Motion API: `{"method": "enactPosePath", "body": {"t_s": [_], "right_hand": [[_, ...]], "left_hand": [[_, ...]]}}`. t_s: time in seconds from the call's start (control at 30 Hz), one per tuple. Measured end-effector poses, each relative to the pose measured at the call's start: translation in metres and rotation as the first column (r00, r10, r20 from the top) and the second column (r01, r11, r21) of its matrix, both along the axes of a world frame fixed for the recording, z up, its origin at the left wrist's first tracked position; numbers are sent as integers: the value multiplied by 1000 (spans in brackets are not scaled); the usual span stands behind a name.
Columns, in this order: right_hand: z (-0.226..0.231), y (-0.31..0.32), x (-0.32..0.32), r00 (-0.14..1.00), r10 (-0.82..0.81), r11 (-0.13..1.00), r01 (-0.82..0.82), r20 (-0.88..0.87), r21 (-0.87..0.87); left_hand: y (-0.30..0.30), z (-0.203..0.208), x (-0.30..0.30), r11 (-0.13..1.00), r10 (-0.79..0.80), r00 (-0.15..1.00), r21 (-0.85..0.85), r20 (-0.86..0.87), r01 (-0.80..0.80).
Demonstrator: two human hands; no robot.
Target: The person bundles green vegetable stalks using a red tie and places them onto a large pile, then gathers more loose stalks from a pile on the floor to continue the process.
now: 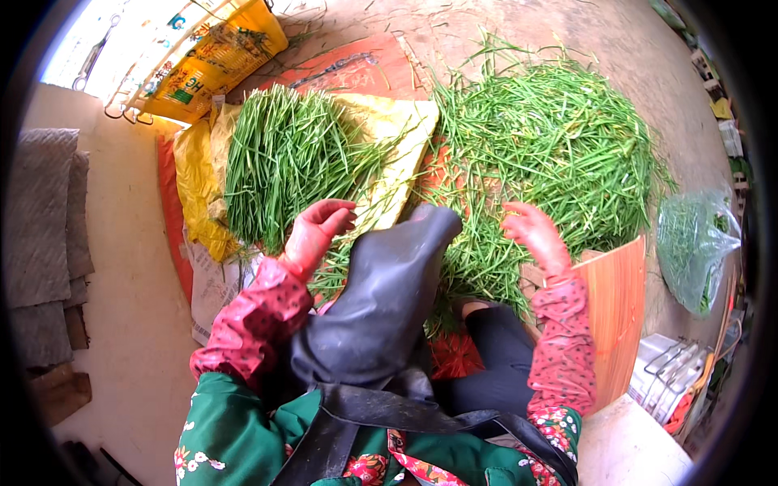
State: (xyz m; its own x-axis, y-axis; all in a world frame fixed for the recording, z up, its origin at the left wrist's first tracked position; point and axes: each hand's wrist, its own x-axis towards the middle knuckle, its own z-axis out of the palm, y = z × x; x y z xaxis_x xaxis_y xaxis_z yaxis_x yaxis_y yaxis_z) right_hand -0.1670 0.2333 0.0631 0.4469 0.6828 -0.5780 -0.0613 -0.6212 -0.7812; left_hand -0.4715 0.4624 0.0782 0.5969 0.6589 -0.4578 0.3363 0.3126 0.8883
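Note:
My left hand (314,233), in a thin pink glove, hovers beside the lower right of a neat bundle of garlic chives (279,166). Its fingers and thumb point right, slightly apart, with nothing visible between them. My right hand (536,235), gloved alike, is over the near edge of a large loose heap of garlic chives (559,146). Its fingers are bent and apart, and I see no stalk held. The bundle lies on a yellow sack (405,154). Between my hands rises my knee under a dark apron (381,283).
A yellow plastic crate (219,69) stands at the far left. A clear bag of greens (693,247) sits at the right, near a curved wooden board (612,312). Grey folded sheets (44,243) lie far left. An orange-red sheet (365,69) is under the chives.

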Motion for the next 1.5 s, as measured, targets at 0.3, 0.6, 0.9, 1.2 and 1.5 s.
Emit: {"method": "enactPosePath", "body": {"t_s": [0.3, 0.6, 0.9, 1.2, 1.5], "right_hand": [[-153, 22, -77, 905, -32, 994, -15, -425, -106], [-194, 44, -112, 872, -206, 972, 129, -444, -197], [-193, 124, -121, 952, 59, 996, -75, -302, -41], [-202, 107, -122, 965, 76, 989, -105, -252, -105], [-204, 78, -134, 972, -107, 988, 80, -209, -131]], "left_hand": [[100, -189, 74, 589, -102, 702, 526, -705, 613], [139, -287, 123, 607, 25, 239, 205, -971, 768], [153, -213, 92, 666, -94, 730, 502, -677, 552], [320, -208, -49, 238, 566, 708, 905, -423, 351], [396, -223, -81, 816, 448, 580, 576, -680, 44]]}}
